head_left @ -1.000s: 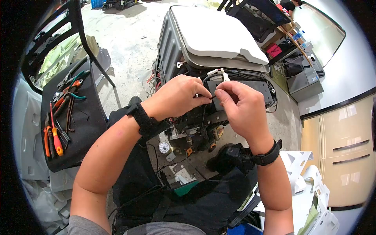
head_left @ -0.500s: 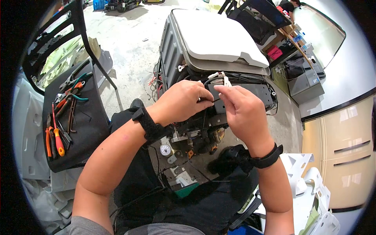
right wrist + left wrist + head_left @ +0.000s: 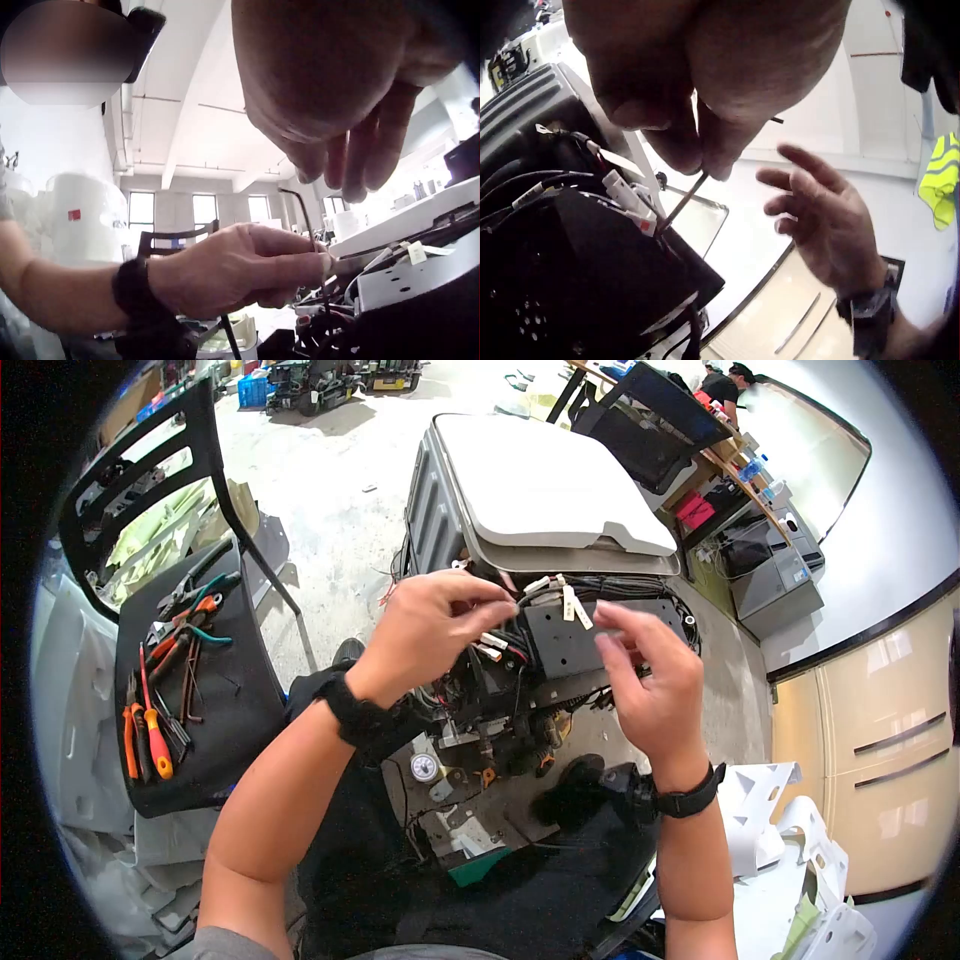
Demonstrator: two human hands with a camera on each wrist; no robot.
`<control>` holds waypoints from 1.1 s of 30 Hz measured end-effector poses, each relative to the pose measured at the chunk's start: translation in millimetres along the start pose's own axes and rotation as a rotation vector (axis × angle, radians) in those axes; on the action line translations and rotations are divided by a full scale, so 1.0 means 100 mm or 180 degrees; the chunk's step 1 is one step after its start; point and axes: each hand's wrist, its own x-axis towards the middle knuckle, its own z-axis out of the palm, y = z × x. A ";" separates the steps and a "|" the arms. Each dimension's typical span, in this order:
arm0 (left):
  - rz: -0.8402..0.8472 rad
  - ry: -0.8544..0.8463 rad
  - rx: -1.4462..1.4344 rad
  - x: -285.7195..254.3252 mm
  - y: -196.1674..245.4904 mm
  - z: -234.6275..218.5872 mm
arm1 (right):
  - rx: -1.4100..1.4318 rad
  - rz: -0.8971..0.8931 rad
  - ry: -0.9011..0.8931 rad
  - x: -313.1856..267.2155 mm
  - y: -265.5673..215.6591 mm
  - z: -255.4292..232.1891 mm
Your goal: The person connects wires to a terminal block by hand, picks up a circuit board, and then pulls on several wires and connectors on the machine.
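Observation:
My left hand [image 3: 430, 628] pinches a thin L-shaped hex key [image 3: 304, 214] between thumb and fingertips. In the right wrist view its short bent end points up above the fingers. Its long shaft runs down beside white connectors [image 3: 626, 199] at the edge of a dark metal box [image 3: 556, 640], as the left wrist view shows; the tip is hidden there. To the right, my right hand [image 3: 655, 685] hangs in the air with relaxed fingers, apart from the key and holding nothing. White tagged plugs [image 3: 575, 608] lie on the box's top between the hands.
A machine with a white lid [image 3: 560, 480] stands behind the box. On the left, a black chair [image 3: 225, 730] bears pliers, a screwdriver [image 3: 157, 740] and other hex keys [image 3: 192, 685]. White plastic panels [image 3: 760, 840] lie at the right; a desk stands back right.
My right hand has drawn away to the right from the hex key, its fingers now loosened. The left hand has shifted slightly left and still pinches the key.

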 end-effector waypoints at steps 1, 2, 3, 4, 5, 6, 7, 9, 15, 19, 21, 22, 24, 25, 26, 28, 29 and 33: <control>-0.0281 0.0229 -0.0171 -0.01 0.02 -0.06 | 0.0000 0.0012 0.0043 -0.04 0.03 -0.02; -0.0437 0.0384 -0.0398 -0.04 0.07 -0.11 | 0.0043 0.0192 -0.0028 -0.09 0.03 -0.04; -0.0596 0.0544 -0.0624 -0.07 0.11 -0.17 | -0.0048 0.0119 -0.0053 -0.14 0.06 -0.04; -0.0580 0.0653 -0.0643 -0.10 0.05 -0.21 | -0.0055 0.0128 -0.0098 -0.19 0.08 -0.03; -0.0571 0.0657 -0.0622 -0.13 0.03 -0.24 | -0.0060 0.0139 -0.0144 -0.24 0.09 -0.02; -0.0644 0.0735 -0.0805 -0.16 0.02 -0.27 | 0.0005 0.0156 -0.0172 -0.29 0.12 0.02; -0.0716 0.0811 -0.0988 -0.20 0.00 -0.30 | 0.0021 0.0151 -0.0160 -0.32 0.12 0.05; -0.0964 0.0618 -0.0973 -0.27 -0.11 -0.28 | 0.0138 -0.0053 -0.0353 -0.38 0.07 0.16; -0.1214 -0.0152 -0.0350 -0.39 -0.41 -0.03 | 0.0181 -0.0285 -0.0692 -0.45 -0.08 0.44; -0.1292 -0.0407 -0.0690 -0.36 -0.51 0.11 | 0.0243 -0.0250 -0.0816 -0.48 -0.11 0.49; -0.1407 -0.0270 -0.1116 -0.35 -0.50 0.15 | 0.0252 -0.0206 -0.0860 -0.51 -0.11 0.48; -0.1517 -0.0148 -0.1536 -0.36 -0.50 0.17 | 0.0260 -0.0149 -0.0888 -0.52 -0.11 0.48; -0.1430 -0.0080 -0.1609 -0.41 -0.49 0.20 | 0.0264 -0.0123 -0.0892 -0.56 -0.09 0.47; -0.1331 -0.0005 -0.1668 -0.43 -0.49 0.21 | 0.0272 -0.0111 -0.0884 -0.59 -0.08 0.46; -0.1267 -0.0001 -0.1740 -0.45 -0.52 0.23 | 0.0269 -0.0092 -0.0888 -0.61 -0.07 0.46; -0.1342 0.0022 -0.1920 -0.48 -0.57 0.23 | 0.0270 -0.0025 -0.0849 -0.65 -0.06 0.45; -0.1409 0.0054 -0.2096 -0.48 -0.59 0.23 | 0.0272 -0.0020 -0.0844 -0.67 -0.05 0.45; -0.1684 0.0177 -0.1965 -0.48 -0.41 0.14 | 0.0335 0.0025 -0.0808 -0.72 -0.03 0.44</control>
